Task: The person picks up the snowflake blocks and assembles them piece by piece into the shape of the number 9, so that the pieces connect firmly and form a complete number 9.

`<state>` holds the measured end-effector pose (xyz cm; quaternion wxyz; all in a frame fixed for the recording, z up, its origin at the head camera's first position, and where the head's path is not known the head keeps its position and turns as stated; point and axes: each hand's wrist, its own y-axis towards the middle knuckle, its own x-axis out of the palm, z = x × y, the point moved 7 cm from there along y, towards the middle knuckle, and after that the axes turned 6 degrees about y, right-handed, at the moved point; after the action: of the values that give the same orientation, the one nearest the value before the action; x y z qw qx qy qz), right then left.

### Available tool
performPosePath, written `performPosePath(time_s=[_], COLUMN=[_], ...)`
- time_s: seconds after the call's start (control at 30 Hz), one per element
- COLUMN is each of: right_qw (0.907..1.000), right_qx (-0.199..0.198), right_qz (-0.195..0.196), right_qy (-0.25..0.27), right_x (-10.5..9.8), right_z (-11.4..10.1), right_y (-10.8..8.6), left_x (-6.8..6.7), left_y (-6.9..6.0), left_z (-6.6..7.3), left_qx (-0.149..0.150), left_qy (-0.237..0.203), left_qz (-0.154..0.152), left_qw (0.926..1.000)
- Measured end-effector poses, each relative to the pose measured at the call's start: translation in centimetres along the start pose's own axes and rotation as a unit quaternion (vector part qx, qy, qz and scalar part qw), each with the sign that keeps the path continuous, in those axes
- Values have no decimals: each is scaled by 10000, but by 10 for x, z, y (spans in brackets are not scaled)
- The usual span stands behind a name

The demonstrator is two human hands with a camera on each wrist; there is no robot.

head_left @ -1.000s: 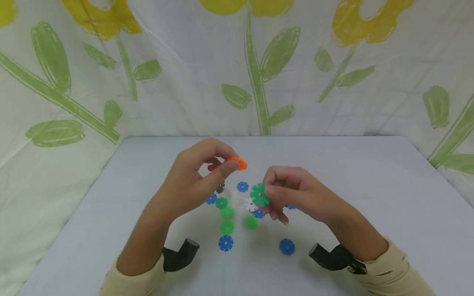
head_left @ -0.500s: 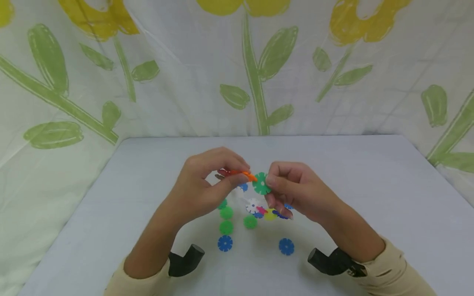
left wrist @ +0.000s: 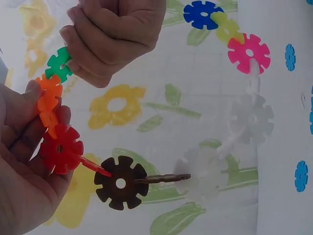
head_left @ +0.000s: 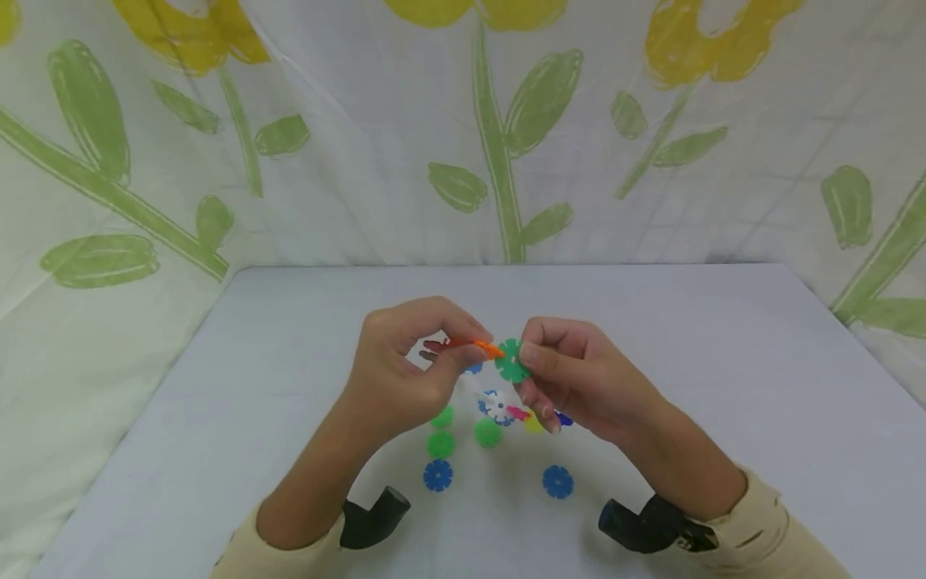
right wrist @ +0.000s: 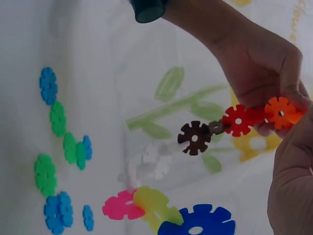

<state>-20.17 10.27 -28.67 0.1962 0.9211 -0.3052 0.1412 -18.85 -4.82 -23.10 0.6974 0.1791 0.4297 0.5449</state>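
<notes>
In the head view my left hand (head_left: 405, 374) pinches an orange notched disc (head_left: 490, 349) between thumb and fingers. My right hand (head_left: 589, 374) pinches a green notched disc (head_left: 510, 361), whose edge meets the orange one; how deep the notches engage I cannot tell. From the orange discs a linked chain hangs in the left wrist view: a red disc (left wrist: 61, 149), a brown disc (left wrist: 121, 183), clear and white discs (left wrist: 252, 119), a pink disc (left wrist: 249, 53), a yellow disc (left wrist: 227, 28) and a dark blue disc (left wrist: 203, 14).
Loose discs lie on the white table (head_left: 289, 322) below the hands, among them a light green disc (head_left: 440, 444), another green disc (head_left: 488, 433) and blue discs (head_left: 437, 475) (head_left: 558, 482). A flower-patterned cloth (head_left: 347, 145) stands behind the table.
My left hand has come right and down, bringing the orange disc against the green one. My right hand has shifted little and keeps the green disc. The hanging chain has swung slightly.
</notes>
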Motion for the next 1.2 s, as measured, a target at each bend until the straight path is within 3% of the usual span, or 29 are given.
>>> performPosePath(time_s=[0.5,0.73,0.83,0.93,1.03,1.2], right_qw=[9990,9967,9968,9978,9988,9995], right_qx=[138,286,322,184,-76,-219], right_qz=[270,730,705,637,486,126], right_qy=[340,230,198,70,-19,-177], right_x=[1,-3,-3,-4,-4,-1], right_z=[2,5,5,1,-5,-6], right_y=[-1,-1,-1,-1,0,2], left_x=[2,5,5,6,7,13], left_y=[1,1,1,4,7,2], left_z=[3,1,-1,-2,-6,-12], left_qx=[301,296,332,291,17,-446], left_qy=[172,534,601,513,426,432], left_qz=[148,78,-9,-248,-674,-1636], left_qw=[9993,9981,9976,9979,9968,9846])
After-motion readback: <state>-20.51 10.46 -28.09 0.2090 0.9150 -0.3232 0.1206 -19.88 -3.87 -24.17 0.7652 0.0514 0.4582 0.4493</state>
